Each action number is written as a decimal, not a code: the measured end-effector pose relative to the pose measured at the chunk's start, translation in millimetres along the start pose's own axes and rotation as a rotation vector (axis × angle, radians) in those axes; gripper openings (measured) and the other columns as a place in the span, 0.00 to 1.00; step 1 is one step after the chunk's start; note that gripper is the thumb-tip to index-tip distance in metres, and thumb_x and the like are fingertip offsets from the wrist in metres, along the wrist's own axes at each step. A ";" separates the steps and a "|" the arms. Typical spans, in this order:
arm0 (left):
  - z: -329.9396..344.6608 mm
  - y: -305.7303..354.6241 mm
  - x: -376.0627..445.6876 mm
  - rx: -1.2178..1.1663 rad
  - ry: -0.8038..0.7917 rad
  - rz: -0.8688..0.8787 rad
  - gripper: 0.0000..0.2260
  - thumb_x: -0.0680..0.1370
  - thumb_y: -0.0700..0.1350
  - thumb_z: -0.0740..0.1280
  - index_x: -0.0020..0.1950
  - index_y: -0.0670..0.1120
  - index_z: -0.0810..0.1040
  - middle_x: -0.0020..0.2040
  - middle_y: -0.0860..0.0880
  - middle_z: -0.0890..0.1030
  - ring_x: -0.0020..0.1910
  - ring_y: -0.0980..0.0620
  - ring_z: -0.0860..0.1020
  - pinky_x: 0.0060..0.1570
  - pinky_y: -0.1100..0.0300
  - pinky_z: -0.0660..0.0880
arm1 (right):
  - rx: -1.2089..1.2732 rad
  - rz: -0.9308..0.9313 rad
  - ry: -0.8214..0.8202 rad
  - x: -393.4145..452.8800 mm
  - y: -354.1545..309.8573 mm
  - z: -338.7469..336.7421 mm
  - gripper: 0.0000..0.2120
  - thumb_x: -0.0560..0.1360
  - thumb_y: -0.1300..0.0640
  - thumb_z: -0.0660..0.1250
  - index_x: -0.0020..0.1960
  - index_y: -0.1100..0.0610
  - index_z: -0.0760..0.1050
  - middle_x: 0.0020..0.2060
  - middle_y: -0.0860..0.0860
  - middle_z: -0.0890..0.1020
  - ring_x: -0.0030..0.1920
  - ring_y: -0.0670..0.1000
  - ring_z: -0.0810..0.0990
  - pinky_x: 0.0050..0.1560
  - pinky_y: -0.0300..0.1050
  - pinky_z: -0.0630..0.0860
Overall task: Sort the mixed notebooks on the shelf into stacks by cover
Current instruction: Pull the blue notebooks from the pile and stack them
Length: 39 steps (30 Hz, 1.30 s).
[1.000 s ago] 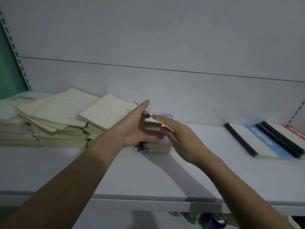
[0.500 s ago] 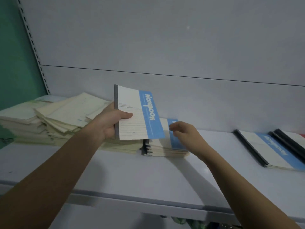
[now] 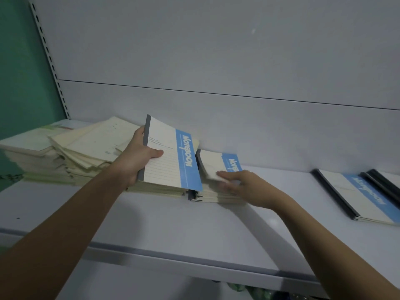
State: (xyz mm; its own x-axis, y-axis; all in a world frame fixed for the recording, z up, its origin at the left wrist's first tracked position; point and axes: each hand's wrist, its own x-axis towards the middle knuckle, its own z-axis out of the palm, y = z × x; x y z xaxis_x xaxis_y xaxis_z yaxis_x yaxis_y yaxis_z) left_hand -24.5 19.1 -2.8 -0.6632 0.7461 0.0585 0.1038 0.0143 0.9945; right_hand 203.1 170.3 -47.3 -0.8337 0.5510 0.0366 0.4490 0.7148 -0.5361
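Forearms enter from the bottom corners and reach over the front lip of a pale grey shelf [image 3: 164,226]. Left hand [image 3: 135,158] grips a blue-banded notebook [image 3: 171,156] by its grey spine edge, thumb curled across the lined white cover and the fingers hidden behind it; the notebook is tilted up off the piles, its blue band with the word "Notebook" on the side away from the grip. Right hand [image 3: 246,187] lies with fingers extended on the top notebook of a short stack [image 3: 216,191] just right of the held one; the fingertips are motion-blurred, so whether they pinch or merely press the lifted cover cannot be told. That top notebook [image 3: 218,163] shows the same white cover and blue band, and stands raised at its near-left corner. Left of both hands, a loose, fanned heap of cream-covered notebooks [image 3: 86,146] spreads towards the shelf's left end, with a greenish cover showing at its far left. Near the right edge, well apart from the hands, a flat blue-banded notebook with a black spine [image 3: 355,195] lies beside another black-spined one [image 3: 383,180], which is cut off by the frame. Behind stands a grey back panel [image 3: 216,61], a perforated upright [image 3: 49,59] and a green wall [image 3: 19,61]. Objects below the shelf are too dark to identify.
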 end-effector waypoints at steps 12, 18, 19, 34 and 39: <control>42.5 -2.9 -3.2 -0.179 -0.021 -0.050 0.16 0.83 0.41 0.59 0.70 0.52 0.66 0.55 0.47 0.80 0.45 0.52 0.81 0.32 0.60 0.77 | 0.052 -0.232 0.277 0.1 -58.7 26.6 0.19 0.83 0.46 0.55 0.72 0.42 0.67 0.68 0.39 0.73 0.65 0.40 0.70 0.60 0.37 0.66; 34.3 -6.0 -4.9 -0.234 -0.019 -0.071 0.16 0.80 0.40 0.65 0.66 0.51 0.70 0.55 0.48 0.82 0.48 0.51 0.82 0.36 0.57 0.79 | 0.008 -0.322 0.096 7.3 -59.1 40.9 0.23 0.82 0.43 0.53 0.76 0.42 0.58 0.76 0.40 0.60 0.75 0.39 0.56 0.72 0.36 0.55; 30.1 -6.9 -3.8 -0.206 -0.013 -0.059 0.18 0.79 0.35 0.64 0.67 0.49 0.69 0.56 0.47 0.81 0.50 0.50 0.81 0.40 0.56 0.79 | 0.057 -0.314 0.081 6.8 -59.2 37.9 0.22 0.82 0.43 0.53 0.75 0.42 0.61 0.75 0.38 0.62 0.74 0.38 0.58 0.71 0.35 0.56; -15.7 -7.3 2.4 -0.085 0.089 -0.040 0.15 0.79 0.36 0.61 0.64 0.47 0.72 0.54 0.46 0.81 0.52 0.46 0.81 0.44 0.51 0.78 | -0.376 0.013 0.076 8.2 -6.6 37.9 0.31 0.77 0.37 0.62 0.74 0.53 0.63 0.72 0.46 0.66 0.72 0.51 0.62 0.68 0.45 0.59; -19.1 -4.3 2.3 -0.079 0.073 -0.019 0.14 0.79 0.35 0.60 0.64 0.45 0.72 0.54 0.46 0.81 0.52 0.46 0.80 0.43 0.54 0.77 | -0.027 0.098 0.130 2.1 -7.7 17.8 0.19 0.78 0.38 0.59 0.63 0.46 0.76 0.58 0.48 0.80 0.58 0.53 0.77 0.58 0.48 0.71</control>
State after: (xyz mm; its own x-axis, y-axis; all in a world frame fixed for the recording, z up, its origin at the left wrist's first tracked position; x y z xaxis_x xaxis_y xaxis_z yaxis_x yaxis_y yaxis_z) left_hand -40.6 8.0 -5.3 -0.7170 0.6957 0.0429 0.0337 -0.0268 0.9991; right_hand 192.1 158.3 -58.2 -0.7377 0.6684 0.0947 0.5363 0.6654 -0.5193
